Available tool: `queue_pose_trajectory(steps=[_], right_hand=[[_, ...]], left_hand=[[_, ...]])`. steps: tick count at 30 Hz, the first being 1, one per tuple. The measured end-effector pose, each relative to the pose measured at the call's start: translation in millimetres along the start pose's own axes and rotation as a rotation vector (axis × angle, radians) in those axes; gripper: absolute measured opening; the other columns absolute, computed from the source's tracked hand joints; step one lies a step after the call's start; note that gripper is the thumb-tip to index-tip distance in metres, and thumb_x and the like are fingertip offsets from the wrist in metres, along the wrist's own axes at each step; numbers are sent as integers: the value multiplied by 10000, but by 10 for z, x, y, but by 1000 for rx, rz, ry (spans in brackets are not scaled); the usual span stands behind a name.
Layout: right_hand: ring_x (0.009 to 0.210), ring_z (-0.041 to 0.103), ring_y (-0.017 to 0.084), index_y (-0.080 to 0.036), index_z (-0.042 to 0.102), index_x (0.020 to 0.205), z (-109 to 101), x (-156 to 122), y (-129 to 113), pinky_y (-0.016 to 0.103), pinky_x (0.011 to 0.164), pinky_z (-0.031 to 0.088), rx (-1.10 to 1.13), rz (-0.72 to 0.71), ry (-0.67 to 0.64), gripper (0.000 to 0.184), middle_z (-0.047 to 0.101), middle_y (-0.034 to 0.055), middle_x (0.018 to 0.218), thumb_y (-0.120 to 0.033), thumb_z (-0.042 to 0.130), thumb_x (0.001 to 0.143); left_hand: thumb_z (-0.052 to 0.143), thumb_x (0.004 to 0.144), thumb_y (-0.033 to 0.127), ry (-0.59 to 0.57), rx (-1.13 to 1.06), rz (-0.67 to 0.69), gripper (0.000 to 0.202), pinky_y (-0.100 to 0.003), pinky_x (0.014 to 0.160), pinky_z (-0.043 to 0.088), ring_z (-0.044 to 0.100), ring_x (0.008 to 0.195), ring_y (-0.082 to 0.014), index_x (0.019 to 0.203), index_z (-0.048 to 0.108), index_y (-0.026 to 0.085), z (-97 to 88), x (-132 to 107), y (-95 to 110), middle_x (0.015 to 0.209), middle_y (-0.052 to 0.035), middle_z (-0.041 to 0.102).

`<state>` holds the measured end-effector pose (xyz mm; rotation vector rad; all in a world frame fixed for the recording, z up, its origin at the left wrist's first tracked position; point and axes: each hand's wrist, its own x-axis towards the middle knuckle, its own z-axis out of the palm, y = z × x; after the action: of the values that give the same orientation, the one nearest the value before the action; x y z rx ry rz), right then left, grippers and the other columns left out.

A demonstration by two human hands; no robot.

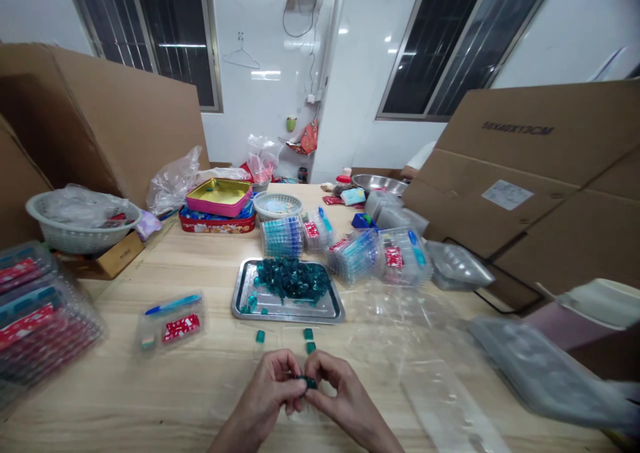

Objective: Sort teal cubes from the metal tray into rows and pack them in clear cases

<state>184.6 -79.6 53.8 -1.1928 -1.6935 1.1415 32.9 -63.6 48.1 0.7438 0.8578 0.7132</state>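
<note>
Well, the left hand [267, 393] and right hand [345, 400] pinch what seems a teal block [310, 382] over open desk [115, 380], below the steel tray [320, 318].

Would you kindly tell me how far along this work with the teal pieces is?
Seemingly done: stacked clear packs behind the metal tray, and three teal pieces on the wooden table. In hand: the left hand and right hand pinch another teal piece. Left: a large teal heap on that tray.

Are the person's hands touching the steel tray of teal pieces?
No, the left hand and right hand pinch a small teal piece together, apart from the steel tray.
</note>
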Motion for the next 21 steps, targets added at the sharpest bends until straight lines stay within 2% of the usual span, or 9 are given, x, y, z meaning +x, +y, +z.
queue_pose_trajectory(steps=[4, 9, 12, 14, 15, 18, 21], right_hand=[[577, 420, 97, -168, 373, 592, 131, 5, 94, 203, 537, 342, -62, -15, 134, 220, 425, -22, 593, -159, 556, 714], [574, 437, 102, -175, 387, 619, 278, -29, 154, 210, 539, 351, -188, -233, 378, 211, 426, -17, 604, -152, 540, 763], [597, 460, 115, -180, 405, 639, 277, -115, 117, 223, 568, 373, -149, -272, 469, 203, 432, -9, 621, -163, 548, 782], [638, 487, 130, -178, 424, 638, 243, -169, 101, 235, 604, 394, -32, -206, 466, 213, 459, 5, 649, -207, 584, 775], [661, 498, 137, -175, 442, 639, 224, -184, 104, 239, 617, 402, 56, -147, 462, 219, 478, 13, 671, -240, 610, 763], [629, 491, 131, -159, 514, 669, 183, -168, 157, 231, 567, 400, 352, 62, 464, 258, 516, 22, 684, -352, 683, 701], [539, 448, 101, -146, 549, 688, 180, -106, 224, 207, 496, 363, 551, 185, 462, 303, 511, 5, 615, -405, 706, 671]], left_hand=[[698, 526, 269, 56, -17, 40, 320, -105, 388, 226, 406, 376, 10, 634, 427, 137, 46, 12, -13, 503, 56, 489], [709, 529, 344, 175, -135, 77, 383, -108, 418, 234, 405, 399, 17, 637, 398, 148, 80, 104, -34, 508, 73, 450], [752, 459, 367, 326, -247, 108, 467, -98, 419, 226, 409, 408, 24, 651, 382, 157, -26, 173, 79, 521, 90, 430], [756, 441, 354, 413, -263, 154, 473, -95, 421, 244, 438, 432, 15, 666, 390, 158, -122, 189, 187, 531, 89, 436], [742, 458, 346, 404, -245, 171, 450, -100, 433, 280, 480, 466, -2, 670, 392, 156, -156, 184, 232, 556, 79, 461], [651, 527, 273, 267, -177, 150, 331, -140, 476, 378, 568, 545, -60, 709, 396, 166, -146, 123, 269, 641, 48, 527], [538, 546, 206, 185, -131, 70, 224, -132, 429, 317, 503, 458, -42, 742, 438, 165, -10, 41, 159, 590, 47, 509]])
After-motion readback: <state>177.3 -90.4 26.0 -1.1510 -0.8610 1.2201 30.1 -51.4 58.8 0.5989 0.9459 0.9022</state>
